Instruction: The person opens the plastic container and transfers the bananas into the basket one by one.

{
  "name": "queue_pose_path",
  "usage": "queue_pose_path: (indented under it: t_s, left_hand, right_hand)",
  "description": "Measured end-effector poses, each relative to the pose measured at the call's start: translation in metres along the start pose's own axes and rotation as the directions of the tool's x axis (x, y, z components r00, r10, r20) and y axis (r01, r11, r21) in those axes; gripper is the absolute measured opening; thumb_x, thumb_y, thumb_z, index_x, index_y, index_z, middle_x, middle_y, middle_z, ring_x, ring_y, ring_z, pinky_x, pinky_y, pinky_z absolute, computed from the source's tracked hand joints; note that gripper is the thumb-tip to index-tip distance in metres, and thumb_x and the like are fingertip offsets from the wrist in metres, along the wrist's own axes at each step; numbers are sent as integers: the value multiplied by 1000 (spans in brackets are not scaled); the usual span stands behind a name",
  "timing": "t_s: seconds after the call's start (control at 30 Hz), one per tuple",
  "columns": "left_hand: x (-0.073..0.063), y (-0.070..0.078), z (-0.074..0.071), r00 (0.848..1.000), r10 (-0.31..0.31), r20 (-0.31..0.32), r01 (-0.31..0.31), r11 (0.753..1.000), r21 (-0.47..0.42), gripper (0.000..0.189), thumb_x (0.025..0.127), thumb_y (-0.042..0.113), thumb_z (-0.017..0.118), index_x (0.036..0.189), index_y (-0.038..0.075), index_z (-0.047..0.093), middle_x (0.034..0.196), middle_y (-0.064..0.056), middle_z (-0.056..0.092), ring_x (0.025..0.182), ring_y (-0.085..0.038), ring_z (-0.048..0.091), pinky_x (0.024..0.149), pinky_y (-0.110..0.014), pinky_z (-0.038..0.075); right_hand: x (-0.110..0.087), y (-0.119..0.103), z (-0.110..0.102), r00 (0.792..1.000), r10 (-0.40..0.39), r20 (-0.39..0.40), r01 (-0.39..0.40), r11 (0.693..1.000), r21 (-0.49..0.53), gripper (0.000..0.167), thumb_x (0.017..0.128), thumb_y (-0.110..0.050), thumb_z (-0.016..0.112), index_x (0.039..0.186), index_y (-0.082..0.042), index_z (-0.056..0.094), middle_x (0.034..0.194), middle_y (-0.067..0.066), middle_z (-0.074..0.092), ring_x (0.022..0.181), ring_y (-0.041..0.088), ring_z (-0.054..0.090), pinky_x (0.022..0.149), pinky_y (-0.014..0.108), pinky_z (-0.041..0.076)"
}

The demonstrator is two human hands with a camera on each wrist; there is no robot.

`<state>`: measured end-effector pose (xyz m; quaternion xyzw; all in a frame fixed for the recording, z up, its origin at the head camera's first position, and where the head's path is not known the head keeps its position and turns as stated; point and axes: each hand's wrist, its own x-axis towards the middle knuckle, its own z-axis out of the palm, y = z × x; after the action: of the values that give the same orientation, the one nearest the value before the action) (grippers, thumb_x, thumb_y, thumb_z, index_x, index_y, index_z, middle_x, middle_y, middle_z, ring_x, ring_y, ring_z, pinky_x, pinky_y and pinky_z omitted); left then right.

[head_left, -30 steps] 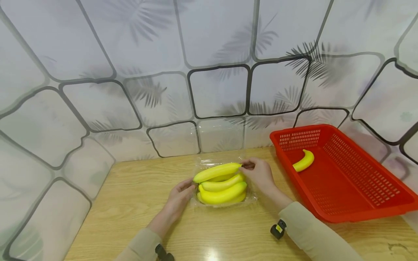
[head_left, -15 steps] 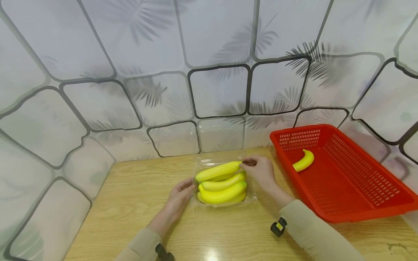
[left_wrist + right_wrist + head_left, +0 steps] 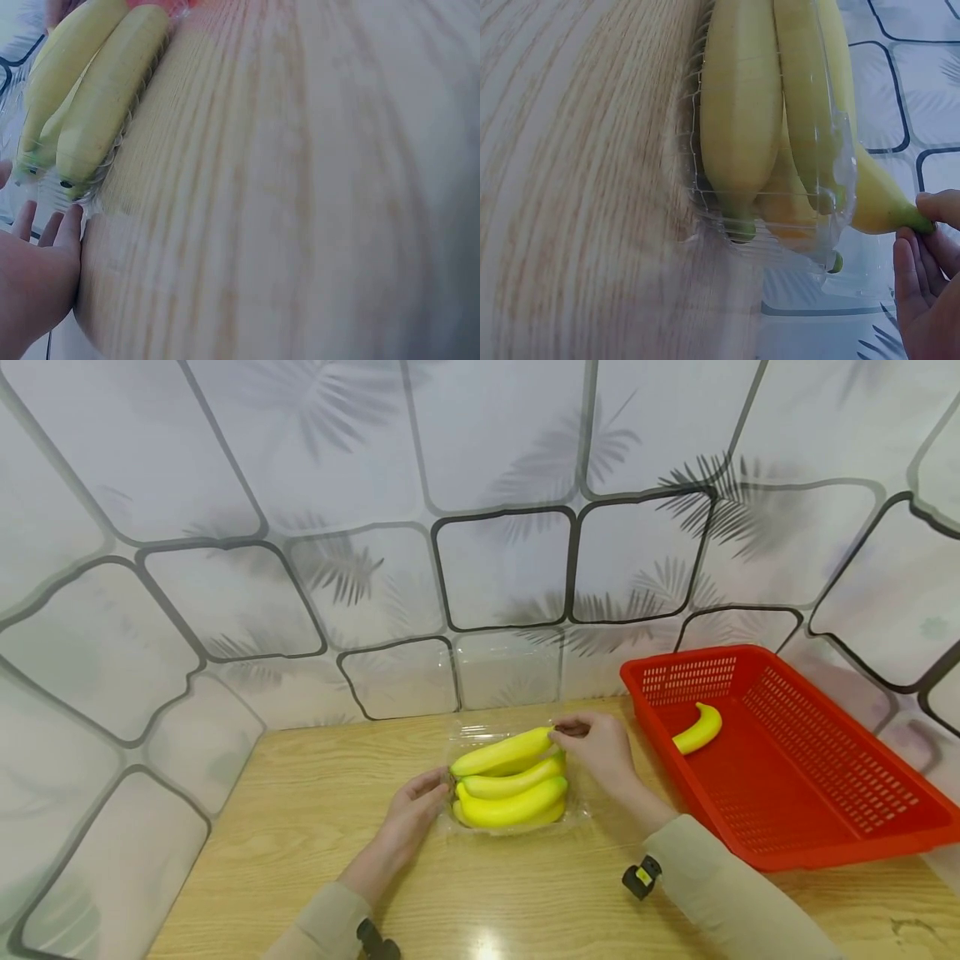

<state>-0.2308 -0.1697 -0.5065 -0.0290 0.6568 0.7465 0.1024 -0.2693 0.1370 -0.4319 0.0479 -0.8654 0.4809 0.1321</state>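
Note:
A clear plastic clamshell box [image 3: 517, 832] holds several yellow bananas [image 3: 513, 810] lying crosswise, its lid raised against the wall. My right hand [image 3: 600, 745] pinches the right end of the rearmost, topmost banana [image 3: 502, 753]. In the right wrist view, thumb and fingers close on that banana's green tip [image 3: 919, 217], which sticks out past the box wall. At the box's left side, my left hand [image 3: 411, 810] rests with fingers extended. Its fingertips [image 3: 73, 214] are right by the box's end wall in the left wrist view.
To the right stands a red perforated plastic basket [image 3: 795, 777] with one banana [image 3: 699, 730] inside. The wooden table [image 3: 300, 810] meets a patterned wall [image 3: 502, 568] behind the box.
The right hand has moved slightly back and left, shifting the top banana's right end a little away from me. The left hand stays in place.

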Motion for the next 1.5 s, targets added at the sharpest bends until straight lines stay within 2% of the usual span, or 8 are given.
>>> queue_pose_path:
  t_s: [0.5, 0.8, 0.9, 1.0, 1.1, 1.2, 1.33, 1.5]
  left_hand:
    - [-1, 2, 1, 1000, 2, -1, -2, 1000, -2, 53, 105, 7, 58, 154, -9, 43, 162, -29, 44, 146, -31, 49, 121, -30, 48]
    - [-1, 1, 2, 1000, -3, -1, 3, 1000, 6, 54, 105, 6, 58, 155, -8, 43, 163, -28, 43, 150, -34, 45, 126, -38, 42]
    - [-1, 1, 2, 1000, -1, 4, 1, 1000, 7, 54, 106, 7, 58, 155, -9, 42, 164, -28, 42, 151, -36, 43, 128, -41, 40]
    - [-1, 2, 2, 1000, 0, 7, 0, 1000, 12, 54, 106, 8, 57, 155, -9, 41, 164, -29, 41, 153, -38, 42, 129, -44, 37]
    - [-1, 2, 2, 1000, -2, 4, 2, 1000, 12, 54, 106, 8, 57, 155, -8, 41, 164, -29, 41, 152, -37, 43, 129, -42, 38]
    - [-1, 2, 3, 1000, -3, -8, 3, 1000, 8, 54, 106, 8, 58, 154, -8, 43, 163, -28, 43, 149, -33, 47, 124, -34, 45]
    - [-1, 1, 2, 1000, -6, -19, 6, 1000, 3, 53, 105, 7, 59, 154, -8, 44, 162, -28, 44, 147, -31, 49, 117, -26, 50]
    - [-1, 1, 2, 1000, -12, -8, 12, 1000, 9, 54, 105, 7, 58, 154, -8, 43, 163, -28, 42, 151, -36, 45, 126, -37, 43]
  right_hand:
    - [0, -3, -9, 999, -18, -31, 18, 1000, -7, 22, 90, -10, 84, 109, 1, 81, 102, 18, 82, 89, 28, 76, 72, 11, 56]
    - [3, -5, -15, 999, -26, -33, 25, 1000, -9, 23, 92, -11, 83, 110, 2, 81, 104, 19, 82, 93, 32, 77, 75, 13, 58]
    - [4, -7, -18, 999, -33, -35, 33, 999, -11, 23, 92, -11, 83, 110, 2, 81, 105, 19, 82, 94, 32, 77, 77, 17, 61]
    - [4, -11, -21, 999, -36, -33, 35, 999, -14, 24, 92, -12, 83, 111, 2, 80, 105, 19, 82, 94, 31, 76, 81, 25, 65]
    - [5, -15, -24, 999, -42, -29, 41, 999, -21, 24, 93, -12, 82, 112, 3, 80, 105, 20, 81, 95, 32, 76, 83, 32, 67]
    - [6, -20, -28, 999, -44, -30, 43, 999, -19, 25, 93, -13, 82, 112, 2, 80, 105, 19, 82, 94, 31, 77, 80, 23, 65]
    - [8, -25, -34, 995, -81, -50, 81, 997, -16, 22, 92, -12, 83, 109, 3, 81, 103, 20, 82, 91, 31, 77, 72, 8, 55]
    - [10, -32, -42, 988, -128, -86, 125, 991, -37, 19, 91, -10, 84, 107, 2, 82, 100, 20, 82, 88, 32, 77, 69, 3, 51]
